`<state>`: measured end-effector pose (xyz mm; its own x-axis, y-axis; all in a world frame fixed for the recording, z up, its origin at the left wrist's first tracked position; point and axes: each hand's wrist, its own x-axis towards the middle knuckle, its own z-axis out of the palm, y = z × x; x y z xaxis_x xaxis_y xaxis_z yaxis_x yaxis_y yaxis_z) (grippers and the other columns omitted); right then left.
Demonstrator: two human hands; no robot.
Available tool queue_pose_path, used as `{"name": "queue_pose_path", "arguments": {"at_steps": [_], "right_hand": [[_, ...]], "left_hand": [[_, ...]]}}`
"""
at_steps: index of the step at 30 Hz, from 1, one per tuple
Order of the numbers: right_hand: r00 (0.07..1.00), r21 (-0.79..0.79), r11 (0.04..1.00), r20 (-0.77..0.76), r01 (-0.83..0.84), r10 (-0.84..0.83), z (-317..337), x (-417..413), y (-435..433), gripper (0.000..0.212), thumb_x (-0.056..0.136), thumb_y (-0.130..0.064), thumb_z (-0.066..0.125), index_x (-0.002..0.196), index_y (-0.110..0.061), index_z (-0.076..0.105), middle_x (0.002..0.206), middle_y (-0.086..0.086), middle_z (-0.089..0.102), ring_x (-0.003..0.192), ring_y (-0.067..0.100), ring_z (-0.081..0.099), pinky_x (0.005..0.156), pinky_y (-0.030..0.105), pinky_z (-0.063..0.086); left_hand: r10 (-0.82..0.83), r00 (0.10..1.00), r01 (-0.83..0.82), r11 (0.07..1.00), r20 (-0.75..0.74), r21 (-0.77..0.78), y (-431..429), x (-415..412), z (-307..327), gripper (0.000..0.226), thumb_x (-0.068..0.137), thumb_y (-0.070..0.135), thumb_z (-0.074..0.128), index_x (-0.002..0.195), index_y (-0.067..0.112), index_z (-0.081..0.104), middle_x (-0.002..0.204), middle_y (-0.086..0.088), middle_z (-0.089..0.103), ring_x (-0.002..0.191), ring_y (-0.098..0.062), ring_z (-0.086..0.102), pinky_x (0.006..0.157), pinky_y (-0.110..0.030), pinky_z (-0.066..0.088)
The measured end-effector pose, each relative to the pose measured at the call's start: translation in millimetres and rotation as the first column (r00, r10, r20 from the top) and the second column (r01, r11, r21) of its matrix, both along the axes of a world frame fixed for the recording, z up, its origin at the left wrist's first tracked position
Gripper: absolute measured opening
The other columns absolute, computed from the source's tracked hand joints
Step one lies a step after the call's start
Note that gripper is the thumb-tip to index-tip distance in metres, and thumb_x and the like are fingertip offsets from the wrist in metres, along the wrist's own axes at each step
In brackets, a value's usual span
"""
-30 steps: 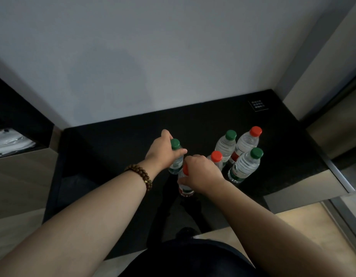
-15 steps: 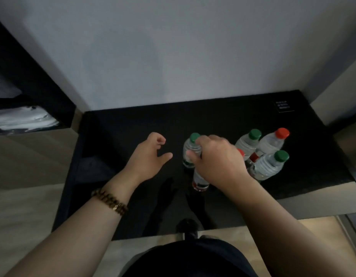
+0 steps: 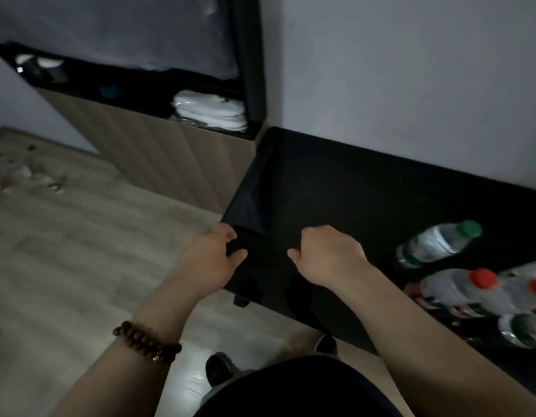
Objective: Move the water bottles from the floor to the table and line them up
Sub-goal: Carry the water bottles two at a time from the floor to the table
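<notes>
Several clear water bottles stand clustered on the black table (image 3: pixel 335 191) at the right edge of the view. One has a green cap (image 3: pixel 435 243), one a red cap (image 3: pixel 459 285), and another green-capped one (image 3: pixel 519 329) is cut off at the lower right. More bottles (image 3: pixel 35 179), blurred, lie on the wooden floor at far left. My left hand (image 3: pixel 214 260) hovers at the table's left corner, fingers loosely curled and holding nothing. My right hand (image 3: pixel 326 257) hangs over the table, also loosely curled and holding nothing, well left of the bottles.
A wood-fronted cabinet (image 3: pixel 158 158) stands left of the table, with folded white items (image 3: pixel 209 111) on its dark shelf. A pale wall rises behind the table. My dark shoes (image 3: pixel 218 368) are on the wooden floor at the table's front edge.
Both hands have let go of the bottles and drawn away to the left. The view has swung left, so the cabinet and the bottles on the floor show.
</notes>
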<state>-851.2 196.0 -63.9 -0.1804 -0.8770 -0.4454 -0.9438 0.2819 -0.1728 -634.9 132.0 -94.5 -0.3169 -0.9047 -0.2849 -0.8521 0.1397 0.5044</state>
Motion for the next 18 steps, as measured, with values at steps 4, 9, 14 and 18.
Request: {"name": "queue_pose_path", "arguments": {"at_steps": [4,9,14,18], "right_hand": [[0.998,0.075,0.996,-0.025,-0.05,0.052,3,84,-36,0.036,0.101,-0.054,0.05,0.106,-0.02,0.062,0.085,0.001,0.06,0.075,0.019,0.061,0.067,0.037,0.053],[0.996,0.095,0.992,-0.004,-0.084,0.084,9,200,-73,0.048,0.103,-0.051,0.048,0.136,-0.015,0.053,0.109,0.005,0.063,0.091,0.024,0.064,0.078,0.042,0.058],[0.986,0.035,0.986,-0.019,-0.162,0.163,16,293,-108,0.057,0.104,-0.052,0.042,0.149,-0.016,0.04,0.124,0.008,0.06,0.095,0.026,0.06,0.064,0.036,0.047],[0.979,0.023,0.979,-0.01,-0.202,0.202,10,342,-136,0.056,0.104,-0.052,0.041,0.147,-0.015,0.042,0.129,0.009,0.059,0.107,0.029,0.061,0.067,0.036,0.044]], "left_hand": [[0.098,0.995,-0.098,0.995,0.015,-0.026,-7,101,1,0.042,0.095,0.04,0.069,0.128,0.017,0.057,0.128,-0.002,0.066,0.116,-0.021,0.063,0.092,-0.033,0.051],[0.193,0.981,-0.193,0.981,-0.013,-0.008,-15,222,-2,0.039,0.095,0.043,0.069,0.125,0.02,0.058,0.127,0.003,0.067,0.113,-0.017,0.063,0.087,-0.027,0.047],[0.302,0.952,-0.303,0.953,-0.039,-0.018,-31,309,6,0.038,0.094,0.041,0.07,0.122,0.018,0.06,0.123,0.001,0.069,0.107,-0.018,0.065,0.083,-0.026,0.046],[0.354,0.933,-0.356,0.934,-0.067,-0.031,-56,355,6,0.036,0.094,0.041,0.07,0.121,0.019,0.059,0.122,0.002,0.069,0.1,-0.015,0.064,0.078,-0.024,0.041]]}}
